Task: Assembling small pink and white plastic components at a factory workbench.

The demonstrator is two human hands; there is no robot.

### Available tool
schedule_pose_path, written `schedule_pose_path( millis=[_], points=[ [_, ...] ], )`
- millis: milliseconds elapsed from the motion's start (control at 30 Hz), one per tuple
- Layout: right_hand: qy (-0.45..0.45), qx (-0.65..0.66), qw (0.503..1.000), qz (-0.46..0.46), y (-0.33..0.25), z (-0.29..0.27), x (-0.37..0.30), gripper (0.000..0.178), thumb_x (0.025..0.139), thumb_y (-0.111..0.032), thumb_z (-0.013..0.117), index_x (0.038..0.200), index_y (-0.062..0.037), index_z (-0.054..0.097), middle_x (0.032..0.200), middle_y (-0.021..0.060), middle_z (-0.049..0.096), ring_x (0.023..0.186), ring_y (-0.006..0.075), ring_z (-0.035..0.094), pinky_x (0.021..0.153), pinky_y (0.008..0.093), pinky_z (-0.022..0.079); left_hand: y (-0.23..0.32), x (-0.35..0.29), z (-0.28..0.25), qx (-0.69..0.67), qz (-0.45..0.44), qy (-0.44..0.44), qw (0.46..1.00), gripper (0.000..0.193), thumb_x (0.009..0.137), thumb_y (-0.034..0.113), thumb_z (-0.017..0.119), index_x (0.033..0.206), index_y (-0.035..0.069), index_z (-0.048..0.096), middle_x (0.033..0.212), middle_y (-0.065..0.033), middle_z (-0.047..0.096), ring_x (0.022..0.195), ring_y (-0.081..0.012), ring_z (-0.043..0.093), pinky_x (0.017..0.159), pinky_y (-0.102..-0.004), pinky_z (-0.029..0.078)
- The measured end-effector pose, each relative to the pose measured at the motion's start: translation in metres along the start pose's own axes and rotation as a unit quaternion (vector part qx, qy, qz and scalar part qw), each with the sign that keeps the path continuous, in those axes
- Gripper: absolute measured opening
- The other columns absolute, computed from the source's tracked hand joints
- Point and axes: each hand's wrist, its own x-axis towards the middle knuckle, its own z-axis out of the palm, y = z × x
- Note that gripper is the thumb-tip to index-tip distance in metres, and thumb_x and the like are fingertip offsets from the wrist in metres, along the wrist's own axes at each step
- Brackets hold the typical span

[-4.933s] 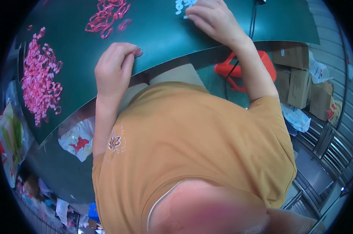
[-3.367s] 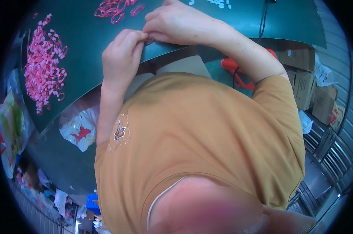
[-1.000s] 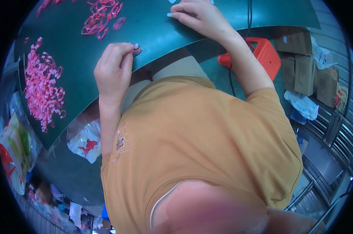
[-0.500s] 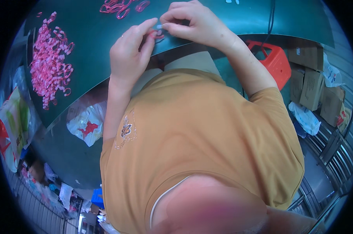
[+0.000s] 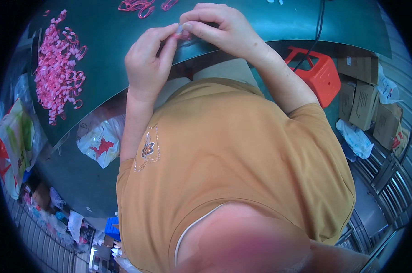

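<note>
Our right hand [image 5: 226, 28] has met our left [image 5: 147, 53] at twelve o'clock, fingers [image 5: 202, 31] pinched on white piece [image 5: 179, 29] and pink loop [image 5: 186, 36] respectively.

Glossy, plastic-looking pink loops [image 5: 53, 79] glint at upper left on a smooth, sheened green tabletop [image 5: 106, 54] — while a smooth red plastic stool [image 5: 328, 82] and matt cardboard boxes [image 5: 363, 105] stand at right, a matt cloth shirt [image 5: 242, 145] at center.

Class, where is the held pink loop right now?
In the head view, the pink loop is at upper middle, at the fingertips of the left hand and right hand, near the edge of the table.
</note>
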Motion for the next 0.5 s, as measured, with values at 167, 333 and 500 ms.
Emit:
schedule_pose_path(
  millis=[167, 333, 500],
  points=[
    [-0.017, 0.058, 0.998, 0.000, 0.0054, -0.0024, -0.0016, 0.019, 0.102, -0.019, 0.075, 0.116, -0.0076, 0.082, 0.096, 0.0068, 0.077, 0.087, 0.0208, 0.076, 0.078, 0.0326, 0.058, -0.0014, 0.0001, 0.0009, -0.009, 0.018, 0.019, 1.000, 0.020, 0.093, 0.000, 0.082, 0.112, 0.005, 0.081, 0.100, -0.0095, 0.081, 0.082, -0.0224, 0.077, 0.072, -0.0323, 0.061],
    [-0.027, 0.036, 0.999, 0.004, 0.0051, -0.0020, -0.0014, 0.020, 0.101, -0.020, 0.077, 0.116, -0.0079, 0.083, 0.096, 0.0066, 0.077, 0.086, 0.0201, 0.075, 0.077, 0.0325, 0.057, -0.0030, -0.0023, 0.0000, -0.048, -0.024, 0.013, 0.998, 0.019, 0.096, 0.000, 0.081, 0.114, 0.005, 0.080, 0.099, -0.0087, 0.080, 0.083, -0.0187, 0.077, 0.073, -0.0307, 0.060],
    [-0.012, 0.028, 0.999, -0.013, 0.0051, -0.0004, -0.0024, 0.020, 0.101, -0.021, 0.078, 0.116, -0.0087, 0.082, 0.094, 0.0066, 0.077, 0.086, 0.0214, 0.075, 0.077, 0.0332, 0.057, -0.0003, -0.0007, -0.0009, -0.045, -0.031, 0.001, 0.999, 0.018, 0.097, 0.001, 0.080, 0.115, 0.005, 0.080, 0.098, -0.0085, 0.080, 0.083, -0.0182, 0.077, 0.073, -0.0305, 0.060]
  ],
)
